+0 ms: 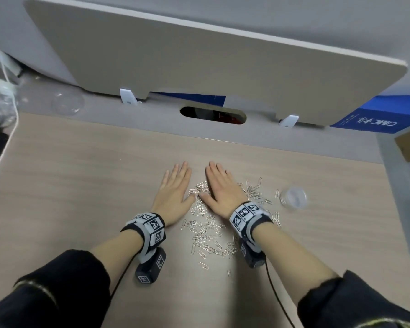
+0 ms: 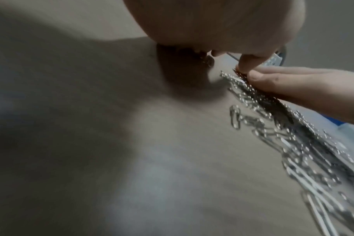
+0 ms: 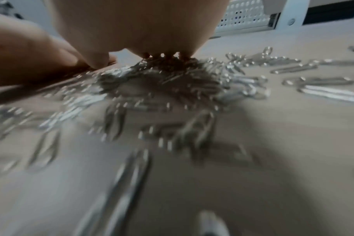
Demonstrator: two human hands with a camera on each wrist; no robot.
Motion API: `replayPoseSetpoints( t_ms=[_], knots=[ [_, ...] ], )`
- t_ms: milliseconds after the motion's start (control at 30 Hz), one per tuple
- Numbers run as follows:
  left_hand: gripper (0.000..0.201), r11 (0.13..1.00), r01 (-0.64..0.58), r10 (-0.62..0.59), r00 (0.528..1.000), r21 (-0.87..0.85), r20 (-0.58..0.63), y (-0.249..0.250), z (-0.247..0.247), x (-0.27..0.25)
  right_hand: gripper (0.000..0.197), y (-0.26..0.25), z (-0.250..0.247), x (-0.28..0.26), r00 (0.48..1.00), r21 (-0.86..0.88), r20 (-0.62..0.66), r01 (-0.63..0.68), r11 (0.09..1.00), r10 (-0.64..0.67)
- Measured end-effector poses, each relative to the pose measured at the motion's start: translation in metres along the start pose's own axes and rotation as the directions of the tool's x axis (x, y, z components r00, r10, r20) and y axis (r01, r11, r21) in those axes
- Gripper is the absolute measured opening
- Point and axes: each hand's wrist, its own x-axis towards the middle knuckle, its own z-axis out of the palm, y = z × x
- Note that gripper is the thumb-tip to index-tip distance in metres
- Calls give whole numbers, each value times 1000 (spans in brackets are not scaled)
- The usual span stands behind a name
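Paperclips (image 1: 205, 235), thin loops of shiny silver wire, lie strewn over the pale wood-grain table (image 1: 81, 185). The left hand (image 1: 175, 189) lies flat beside the heap with its fingers straight. The right hand (image 1: 223, 192) presses flat upon it. A round clear plastic tub (image 1: 293, 198) sits just right. The blue box (image 1: 374, 119) far right reads "CIMC", upside down.

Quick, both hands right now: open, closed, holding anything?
Left hand: open, flat on the table, holding nothing.
Right hand: open, pressed flat on the paper clips, holding nothing.
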Motion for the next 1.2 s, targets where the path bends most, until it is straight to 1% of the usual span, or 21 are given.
replayPoseSetpoints(
  t_ms=[67, 133, 167, 200, 233, 267, 300, 333, 367, 433, 533, 567, 633, 733, 800, 867, 967, 1033, 1067, 1100, 1200],
  knots=[
    [78, 1000, -11, 11, 1000, 13, -7, 4, 3, -7, 78, -9, 9, -16, 998, -27, 30, 62, 998, -61],
    [78, 999, -24, 23, 1000, 24, 21, 13, 5, -12, 78, -12, 14, -32, 997, -17, 21, 73, 997, -72],
    [79, 999, -30, 29, 999, 29, 36, 17, 6, -13, 77, -10, 14, -38, 999, 22, -22, 34, 999, -33],
    [80, 999, -38, 36, 998, 29, 48, 22, 6, -13, 77, -6, 12, -44, 995, 82, -86, -39, 996, 46],
    [80, 999, -46, 44, 997, 25, 59, 27, 6, -13, 75, 1, 9, -49, 976, 154, -153, -131, 979, 155],
    [81, 999, -48, 47, 997, 21, 68, 30, 7, -12, 74, 10, 8, -54, 942, 226, -200, -224, 948, 270],
    [82, 998, -51, 49, 996, 21, 75, 33, 7, -10, 73, 20, 7, -58, 900, 292, -220, -306, 906, 375],
    [82, 998, -56, 54, 995, 26, 83, 35, 8, -9, 72, 31, 7, -63, 862, 344, -215, -373, 862, 459],
    [83, 998, -62, 58, 994, 32, 90, 38, 9, -7, 71, 41, 7, -68, 834, 377, -200, -419, 826, 515],
    [83, 997, -75, 71, 992, 38, 100, 45, 12, -4, 72, 58, 6, -74, 808, 389, -177, -467, 794, 562],
    [83, 995, -91, 87, 991, 33, 100, 57, 16, 0, 71, 75, 6, -76, 797, 325, -156, -517, 792, 584],
    [84, 995, -96, 91, 990, 36, 103, 61, 18, 1, 71, 77, 7, -76, 798, 308, -148, -524, 794, 585],
    [85, 993, -109, 103, 989, 46, 107, 66, 21, 1, 72, 71, 13, -77, 829, 277, -144, -491, 826, 541],
    [82, 986, -156, 149, 982, 55, 112, 74, 31, -4, 74, 47, 28, -89, 913, 208, -134, -354, 912, 385],
    [80, 982, -184, 177, 977, 50, 119, 77, 35, -8, 75, 34, 35, -95, 950, 181, -114, -267, 947, 290],
    [80, 983, -181, 179, 978, 12, 109, 79, 36, -10, 75, 32, 29, -91, 953, 209, -132, -243, 947, 273],
    [83, 987, -143, 149, 984, -70, 92, 80, 32, -9, 75, 48, 10, -66, 903, 236, -181, -345, 908, 390],
    [84, 986, -137, 145, 986, -94, 86, 78, 31, -10, 76, 61, -1, -50, 885, 222, -136, -410, 885, 445],
    [84, 986, -133, 141, 987, -101, 82, 77, 30, -11, 77, 63, -2, -46, 893, 212, -105, -410, 887, 437],
    [84, 987, -125, 133, 988, -104, 82, 76, 31, -13, 78, 63, 0, -45, 912, 197, -85, -380, 904, 402],
    [84, 989, -110, 118, 990, -99, 74, 74, 35, -13, 78, 49, 12, -64, 976, 142, -63, -196, 970, 206]
  ],
)
